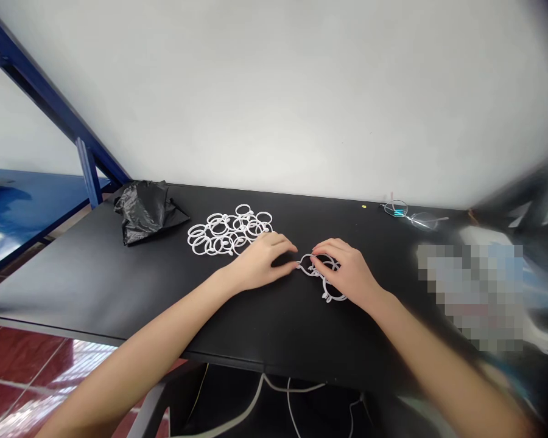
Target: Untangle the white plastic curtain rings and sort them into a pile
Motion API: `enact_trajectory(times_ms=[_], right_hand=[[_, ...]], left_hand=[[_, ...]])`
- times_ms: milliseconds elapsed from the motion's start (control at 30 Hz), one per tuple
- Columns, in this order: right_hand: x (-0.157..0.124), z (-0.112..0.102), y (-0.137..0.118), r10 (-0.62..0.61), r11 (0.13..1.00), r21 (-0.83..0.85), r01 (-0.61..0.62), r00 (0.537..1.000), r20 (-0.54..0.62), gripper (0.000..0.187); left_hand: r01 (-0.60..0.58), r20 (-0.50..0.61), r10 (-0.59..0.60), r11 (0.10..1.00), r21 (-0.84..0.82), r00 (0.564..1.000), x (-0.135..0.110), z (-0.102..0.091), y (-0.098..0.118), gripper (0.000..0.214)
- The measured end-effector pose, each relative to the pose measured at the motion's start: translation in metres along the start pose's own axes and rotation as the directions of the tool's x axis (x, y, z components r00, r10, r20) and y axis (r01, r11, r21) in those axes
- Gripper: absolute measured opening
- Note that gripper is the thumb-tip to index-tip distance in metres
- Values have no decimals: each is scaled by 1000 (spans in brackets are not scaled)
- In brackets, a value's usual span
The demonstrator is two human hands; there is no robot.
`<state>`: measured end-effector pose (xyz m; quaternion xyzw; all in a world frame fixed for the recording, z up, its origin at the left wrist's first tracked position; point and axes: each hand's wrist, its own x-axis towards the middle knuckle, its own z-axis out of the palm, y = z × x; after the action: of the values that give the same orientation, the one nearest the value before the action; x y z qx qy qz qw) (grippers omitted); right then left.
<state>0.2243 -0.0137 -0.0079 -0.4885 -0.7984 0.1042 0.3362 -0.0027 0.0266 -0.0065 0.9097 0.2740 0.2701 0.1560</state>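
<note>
My right hand (346, 271) is closed, with thumb and fingertips pinching a white plastic ring (307, 274) that has a small tab, like a curtain ring. More white rings (333, 298) lie below and behind that hand, partly hidden by it. My left hand (262, 258) is just to the left, thumb and forefinger apart. Its thumb tip is at the tab on the left side of the same ring; whether it touches is hard to tell. Behind the left hand is a loose pile of similar white rings (219, 229) on the black table (274, 328), its right edge partly covered by the hand.
A crumpled black plastic bag (144, 210) rests at the table's back left. Eyeglasses (408, 216) lie near the wall at the right, with a blurred plastic package (525, 286) in front. Blue metal framing (59, 91) rises at left. Cables (251, 404) hang under the front edge.
</note>
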Motion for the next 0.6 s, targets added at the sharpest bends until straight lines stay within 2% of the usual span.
enact_trajectory(times_ms=[100, 300, 467, 600], right_hand=[[1, 1, -1, 64, 992, 104, -66, 998, 23, 12], [0, 2, -1, 124, 968, 221, -118, 992, -11, 11], [-1, 2, 1, 185, 948, 288, -133, 969, -164, 10], [-1, 2, 4, 255, 914, 364, -180, 952, -170, 9]], left_hand=[[-32, 103, 36, 999, -45, 994, 1, 10, 7, 17], [-1, 89, 3, 1000, -22, 996, 2, 15, 5, 12], [76, -17, -78, 992, -99, 997, 1, 10, 2, 3], [106, -146, -134, 977, -183, 980, 1, 5, 3, 3]])
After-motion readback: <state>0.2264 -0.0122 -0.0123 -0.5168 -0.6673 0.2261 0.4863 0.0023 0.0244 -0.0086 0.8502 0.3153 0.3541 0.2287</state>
